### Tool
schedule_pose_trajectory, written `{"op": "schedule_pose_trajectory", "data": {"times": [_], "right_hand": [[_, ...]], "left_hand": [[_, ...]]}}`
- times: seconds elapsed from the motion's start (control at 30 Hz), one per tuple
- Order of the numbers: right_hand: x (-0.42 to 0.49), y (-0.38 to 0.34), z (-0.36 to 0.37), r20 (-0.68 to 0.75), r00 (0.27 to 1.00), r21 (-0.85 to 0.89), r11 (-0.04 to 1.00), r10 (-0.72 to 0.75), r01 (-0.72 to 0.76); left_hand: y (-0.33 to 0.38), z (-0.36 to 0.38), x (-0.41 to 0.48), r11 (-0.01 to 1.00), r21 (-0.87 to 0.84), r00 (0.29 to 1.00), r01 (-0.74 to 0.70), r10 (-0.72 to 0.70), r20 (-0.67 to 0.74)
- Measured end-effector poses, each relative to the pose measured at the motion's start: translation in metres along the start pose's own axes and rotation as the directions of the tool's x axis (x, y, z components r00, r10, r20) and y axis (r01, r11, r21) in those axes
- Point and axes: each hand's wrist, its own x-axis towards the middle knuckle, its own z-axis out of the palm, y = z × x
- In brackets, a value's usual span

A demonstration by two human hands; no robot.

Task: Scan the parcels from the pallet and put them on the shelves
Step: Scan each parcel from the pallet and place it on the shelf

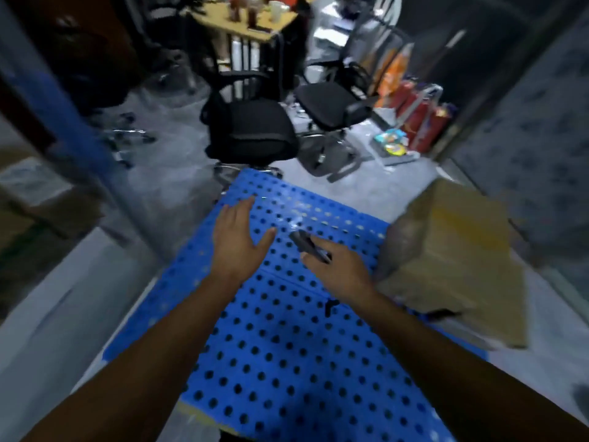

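Lying centre to 6 o'clock: blue holed pallet [287, 362]. Resting at 3 o'clock by pallet's edge: cardboard parcel [452, 250]. Hovering above pallet: left hand [237, 244], fingers spread, holding nothing; right hand [341, 271], curled round dark scanner [307, 244], near parcel.

The pallet [287, 346] is glossy blue plastic pierced with round holes. The parcel [455, 263] is matt brown cardboard, partly under what looks like clear film, though the blur hides detail. The chairs [251, 129] have black cloth seats on shiny metal bases.
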Motion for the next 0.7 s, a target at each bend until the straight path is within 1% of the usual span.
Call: {"op": "schedule_pose_trajectory", "data": {"times": [0.07, 0.13, 0.2, 0.27, 0.33, 0.37, 0.4, 0.47, 0.5, 0.57, 0.63, 0.7], "right_hand": [[-0.034, 0.032, -0.03, -0.04, 0.999, 0.013, 1.0, 0.003, -0.002], [-0.069, 0.063, -0.056, -0.078, 0.997, 0.016, 1.0, 0.009, -0.008], [-0.1, 0.095, -0.075, -0.133, 0.99, 0.012, 0.999, 0.048, -0.047], [-0.126, 0.126, -0.09, -0.171, 0.98, 0.013, 0.995, 0.103, -0.102], [-0.148, 0.153, -0.101, -0.172, 0.973, 0.027, 0.988, 0.155, -0.152], [-0.157, 0.164, -0.105, -0.165, 0.971, 0.042, 0.985, 0.171, -0.167], [-0.165, 0.174, -0.109, -0.164, 0.969, 0.06, 0.983, 0.183, -0.176], [-0.178, 0.189, -0.113, -0.179, 0.962, 0.086, 0.978, 0.204, -0.192], [-0.183, 0.195, -0.114, -0.192, 0.959, 0.08, 0.977, 0.208, -0.196], [-0.19, 0.207, -0.114, -0.222, 0.954, 0.057, 0.979, 0.203, -0.195], [-0.195, 0.216, -0.114, -0.256, 0.948, 0.061, 0.982, 0.19, -0.18], [-0.198, 0.223, -0.114, -0.284, 0.94, 0.094, 0.981, 0.19, -0.169]], "left_hand": [[0.051, 0.036, -0.011, 0.985, -0.147, 0.994, -0.088, 0.097, 0.055], [0.097, 0.062, -0.021, 0.949, -0.291, 0.976, -0.121, 0.167, 0.141], [0.137, 0.082, -0.027, 0.916, -0.366, 0.924, -0.161, 0.27, 0.27], [0.174, 0.1, -0.031, 0.902, -0.369, 0.845, -0.224, 0.369, 0.388], [0.202, 0.121, -0.031, 0.895, -0.328, 0.764, -0.302, 0.433, 0.479], [0.212, 0.131, -0.031, 0.899, -0.299, 0.738, -0.32, 0.435, 0.517], [0.217, 0.14, -0.03, 0.908, -0.275, 0.728, -0.315, 0.417, 0.544], [0.22, 0.155, -0.03, 0.917, -0.294, 0.754, -0.268, 0.39, 0.528], [0.218, 0.16, -0.029, 0.912, -0.323, 0.784, -0.253, 0.389, 0.485], [0.211, 0.167, -0.031, 0.903, -0.334, 0.834, -0.27, 0.393, 0.388], [0.203, 0.169, -0.034, 0.904, -0.314, 0.859, -0.29, 0.39, 0.331], [0.196, 0.17, -0.039, 0.901, -0.331, 0.869, -0.281, 0.385, 0.311]]}}
